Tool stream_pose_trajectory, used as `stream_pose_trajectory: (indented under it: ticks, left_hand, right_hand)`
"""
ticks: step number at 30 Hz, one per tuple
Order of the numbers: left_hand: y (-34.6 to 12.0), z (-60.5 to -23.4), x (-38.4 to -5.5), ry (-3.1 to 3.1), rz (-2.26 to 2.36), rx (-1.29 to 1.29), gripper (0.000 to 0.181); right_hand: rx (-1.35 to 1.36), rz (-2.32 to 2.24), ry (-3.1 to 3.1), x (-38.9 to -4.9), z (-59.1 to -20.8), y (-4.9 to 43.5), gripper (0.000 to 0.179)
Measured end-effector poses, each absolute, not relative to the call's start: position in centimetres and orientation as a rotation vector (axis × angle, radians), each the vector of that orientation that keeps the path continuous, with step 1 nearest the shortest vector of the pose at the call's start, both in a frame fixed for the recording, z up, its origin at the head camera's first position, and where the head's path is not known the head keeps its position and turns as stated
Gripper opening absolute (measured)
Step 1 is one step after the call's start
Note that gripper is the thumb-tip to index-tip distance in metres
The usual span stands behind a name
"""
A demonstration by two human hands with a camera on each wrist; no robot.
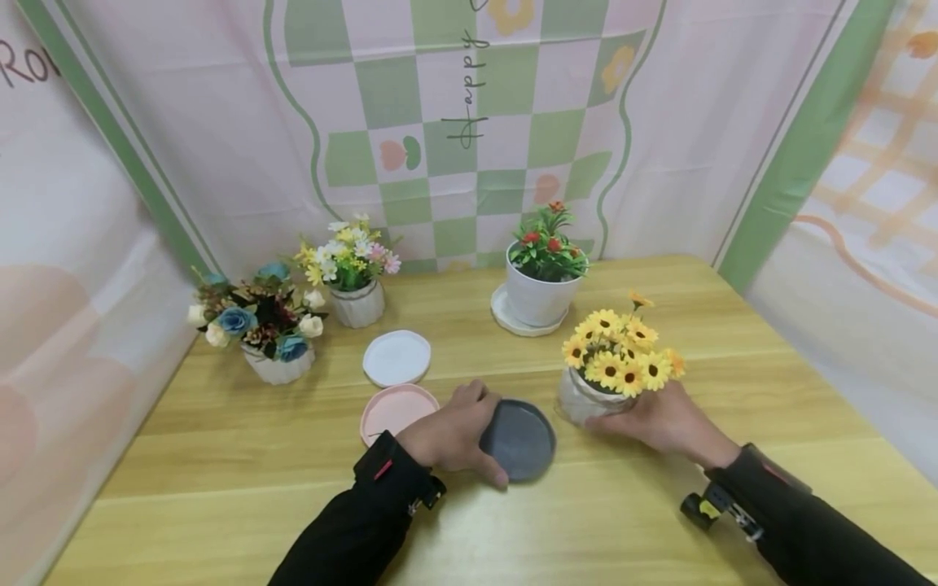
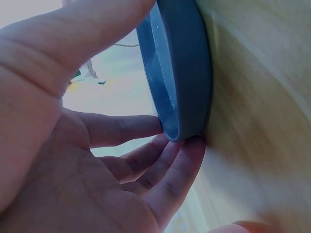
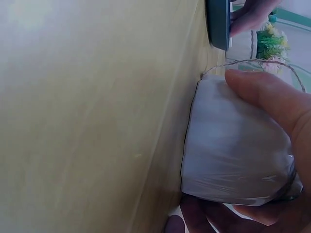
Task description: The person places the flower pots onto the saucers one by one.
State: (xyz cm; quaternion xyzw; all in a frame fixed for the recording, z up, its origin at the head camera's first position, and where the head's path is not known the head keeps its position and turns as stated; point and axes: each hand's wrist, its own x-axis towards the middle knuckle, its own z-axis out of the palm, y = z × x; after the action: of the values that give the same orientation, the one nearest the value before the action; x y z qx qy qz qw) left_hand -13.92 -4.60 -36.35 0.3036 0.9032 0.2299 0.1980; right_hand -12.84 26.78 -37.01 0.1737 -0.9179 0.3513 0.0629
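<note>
The left hand (image 1: 456, 430) holds the grey plate (image 1: 520, 441) by its edge, the thumb on the near side and the other fingers on the far side. The right hand (image 1: 663, 419) grips the yellow-flower pot (image 1: 585, 400), with its fingers curled around the wall. This pot is just to the right of the grey plate; whether its bottom touches the counter (image 1: 608, 521), I cannot tell. Left of the grey plate lies the pink plate (image 1: 392, 407).
</note>
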Motion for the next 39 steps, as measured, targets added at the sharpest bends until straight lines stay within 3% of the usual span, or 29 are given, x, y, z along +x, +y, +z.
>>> stream_pose_trajectory:
  ticks: [20,32,39]
  left_hand:
    - [-4.5,-36.4,-13.8,2.532,0.655,0.837,0.105]
    - [-4.7,-36.3,-13.8,2.54,0.648,0.831,0.106]
    - [-4.7,-36.3,-13.9,2.531,0.649,0.834,0.107]
  right_hand:
    - [0.539,1.071,-2.735,-11.6,-37.2,26.5,0.126]
    - [0.58,0.957,-2.764,-11.5,-35.8,24.8,0.111]
    - [0.562,0.995,-2.792,-11.5,-34.7,24.1,0.113]
